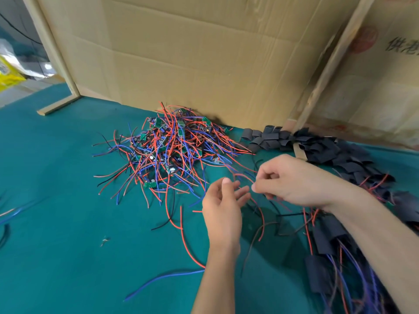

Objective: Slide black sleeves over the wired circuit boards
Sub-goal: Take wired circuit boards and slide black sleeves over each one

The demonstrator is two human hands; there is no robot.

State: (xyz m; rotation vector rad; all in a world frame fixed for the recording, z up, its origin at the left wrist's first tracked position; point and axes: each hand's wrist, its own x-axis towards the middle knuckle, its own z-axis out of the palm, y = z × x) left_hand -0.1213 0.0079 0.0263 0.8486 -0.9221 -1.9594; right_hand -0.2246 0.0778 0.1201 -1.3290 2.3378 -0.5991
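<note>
Both forearms reach in from the near edge over the green felt table (56,200). Left hand (223,201) hangs with fingers loosely spread, gripping nothing; right hand (292,180) pinches thin red wires (260,214) at its fingertips. Unsleeved circuit boards (172,143) lie heaped near the cardboard wall (192,53), black sleeves (328,146) piled just right of them, finished pieces (328,234) under the right arm. I judge wires are being gathered; next comes picking a sleeve and threading them through. Printed characters at far right are too cut off to read.
</note>
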